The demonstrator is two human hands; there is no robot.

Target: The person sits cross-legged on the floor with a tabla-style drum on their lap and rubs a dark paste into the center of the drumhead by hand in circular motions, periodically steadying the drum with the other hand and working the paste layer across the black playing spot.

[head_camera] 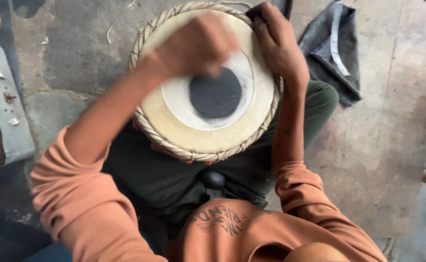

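Blurred left hand (200,46), fingers curled, grip unclear, rubs the round tan skin drumhead (205,82) near its black centre patch (216,94); right hand (278,46) clasps the woven rim (145,36), steadying it

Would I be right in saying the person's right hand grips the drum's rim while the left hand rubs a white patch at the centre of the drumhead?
Not quite: the head view shows the patch is black, ringed by white. The right hand does grip the drum rim, and the left hand is over the drumhead, blurred.

Bare concrete floor (77,53), worn and stained; soft, even light.
Brownish patch at right; grey folded cloth (331,53) lying at top right; pale grey perforated metal piece (4,102) along left edge; thin straw scraps (118,19) scattered near top.
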